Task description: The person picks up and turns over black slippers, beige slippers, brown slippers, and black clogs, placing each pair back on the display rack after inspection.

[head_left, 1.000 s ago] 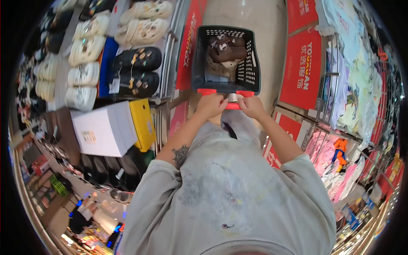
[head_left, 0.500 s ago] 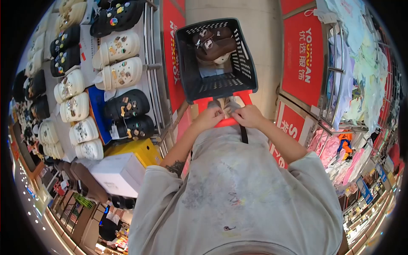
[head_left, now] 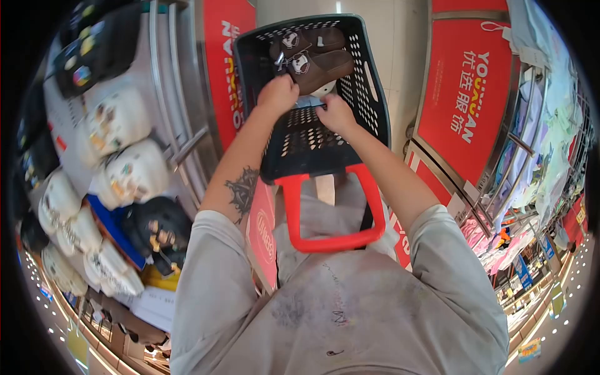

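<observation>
A black basket (head_left: 312, 156) with a red handle (head_left: 337, 242) stands in front of my body. Inside, at its far end, lie brown clogs (head_left: 325, 70) with black-and-white charms. My left hand (head_left: 279, 97) is inside the basket beside the clogs, its fingers bent down and partly hidden. My right hand (head_left: 336, 115) is over the basket at the right, fingers curled in, close to a light blue-grey item (head_left: 307, 101). What the right fingers hold, if anything, is too small to make out.
Shelves with white clogs (head_left: 132, 172) and black clogs (head_left: 159, 231) line the left side. Red sign panels (head_left: 464, 94) and racks of hanging clothes (head_left: 547, 137) flank the right. A tiled floor (head_left: 400, 37) shows beyond the basket.
Both hands have moved from the red handle area forward into the basket. The basket appears larger and closer, and the handle is now free of the hands. The left shelves look nearer.
</observation>
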`<state>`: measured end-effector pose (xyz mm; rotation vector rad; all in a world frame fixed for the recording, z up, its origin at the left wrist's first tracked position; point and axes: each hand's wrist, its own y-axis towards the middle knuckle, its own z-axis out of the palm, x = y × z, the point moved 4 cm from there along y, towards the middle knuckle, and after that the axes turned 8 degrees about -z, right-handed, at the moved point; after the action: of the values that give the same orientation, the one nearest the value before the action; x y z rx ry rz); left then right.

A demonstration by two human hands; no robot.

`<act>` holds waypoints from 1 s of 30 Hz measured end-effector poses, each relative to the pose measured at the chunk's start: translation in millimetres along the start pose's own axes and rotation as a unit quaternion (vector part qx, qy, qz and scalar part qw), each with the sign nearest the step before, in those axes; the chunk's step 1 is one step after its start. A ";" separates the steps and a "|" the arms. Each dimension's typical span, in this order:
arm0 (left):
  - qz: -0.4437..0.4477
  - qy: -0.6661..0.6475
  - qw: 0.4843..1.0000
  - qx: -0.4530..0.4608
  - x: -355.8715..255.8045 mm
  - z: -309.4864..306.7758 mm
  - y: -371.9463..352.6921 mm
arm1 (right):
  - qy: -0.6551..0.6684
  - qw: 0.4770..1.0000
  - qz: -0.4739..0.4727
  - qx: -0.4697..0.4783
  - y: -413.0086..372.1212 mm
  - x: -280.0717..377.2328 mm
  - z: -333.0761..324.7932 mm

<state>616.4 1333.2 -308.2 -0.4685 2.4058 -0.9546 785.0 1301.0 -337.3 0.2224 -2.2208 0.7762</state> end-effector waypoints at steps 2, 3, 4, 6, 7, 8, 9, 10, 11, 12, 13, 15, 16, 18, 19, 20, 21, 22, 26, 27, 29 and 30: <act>0.034 0.037 0.998 -0.027 -2.9 6.0 46.0 | 0.014 0.997 -0.012 -0.071 30.7 -1.6 0.2; 0.048 0.054 0.996 -0.050 -5.0 10.0 63.1 | 0.002 0.998 0.002 -0.069 44.7 -3.5 1.0; 0.083 0.072 0.992 -0.067 -9.3 14.6 80.3 | -0.010 0.998 0.014 -0.067 59.8 -8.1 2.7; 0.143 0.118 0.978 -0.096 -17.1 18.3 106.6 | -0.001 0.999 -0.003 -0.053 85.2 -14.1 7.5; 0.168 0.145 0.969 -0.104 -22.4 19.0 113.4 | 0.010 0.999 -0.025 -0.044 93.5 -17.1 13.0; 0.183 0.163 0.964 -0.098 -27.1 20.4 118.3 | 0.011 0.999 -0.019 -0.038 100.3 -20.8 18.3; 0.181 0.161 0.966 -0.092 -26.5 25.5 127.8 | 0.051 0.998 0.010 -0.019 105.2 -26.2 25.0; 0.171 0.226 0.957 -0.064 -25.5 33.3 139.0 | 0.090 0.995 0.039 0.000 106.2 -33.5 32.5; 0.160 0.292 0.942 -0.036 -22.9 39.3 147.5 | 0.091 0.995 0.043 0.003 105.5 -38.2 36.6; 0.148 0.319 0.936 -0.022 -29.6 35.6 144.9 | 0.097 0.993 0.061 0.007 104.6 -43.3 40.7; 0.145 0.321 0.936 -0.021 -32.5 35.7 140.4 | 0.104 0.992 0.077 0.011 102.6 -44.3 42.9; 0.112 0.354 0.928 0.004 -33.3 30.6 129.5 | 0.093 0.993 0.072 0.007 90.7 -38.0 39.5; 0.121 0.324 0.936 -0.067 -30.3 27.8 117.7 | 0.079 0.995 0.068 0.002 80.7 -31.6 33.4; 0.120 0.351 0.926 -0.063 -31.6 24.6 93.9 | 0.060 0.998 0.034 0.010 58.9 -11.4 13.8; 0.124 0.377 0.916 -0.058 -35.5 21.0 76.6 | 0.039 0.999 0.003 0.015 45.2 2.0 2.0; 0.113 0.364 0.922 -0.074 -38.7 17.3 54.5 | 0.017 1.000 -0.011 0.020 28.6 13.3 -10.1; 0.097 0.353 0.926 -0.095 -40.9 14.9 30.8 | -0.004 0.999 -0.033 0.024 12.6 25.8 -24.1; 0.081 0.316 0.939 -0.113 -44.8 10.5 4.3 | -0.005 0.999 -0.033 0.040 -4.3 35.9 -37.4; 0.067 0.195 0.960 -0.189 -72.8 -17.7 -112.4 | -0.040 0.991 -0.117 0.048 -79.4 83.7 -88.8; 0.071 0.166 0.959 -0.218 -81.1 -29.4 -141.7 | -0.055 0.983 -0.170 0.034 -95.6 95.6 -99.5; 0.079 0.143 0.954 -0.251 -93.6 -58.4 -198.7 | -0.042 0.986 -0.153 0.058 -126.7 118.5 -119.5; 0.069 0.130 0.950 -0.276 -96.3 -70.3 -224.8 | -0.051 0.983 -0.164 0.061 -141.9 133.4 -129.3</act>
<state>683.3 1261.2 -73.5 -0.3745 2.8994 -0.2792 824.8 1274.9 -108.4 0.6830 -2.1549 0.7318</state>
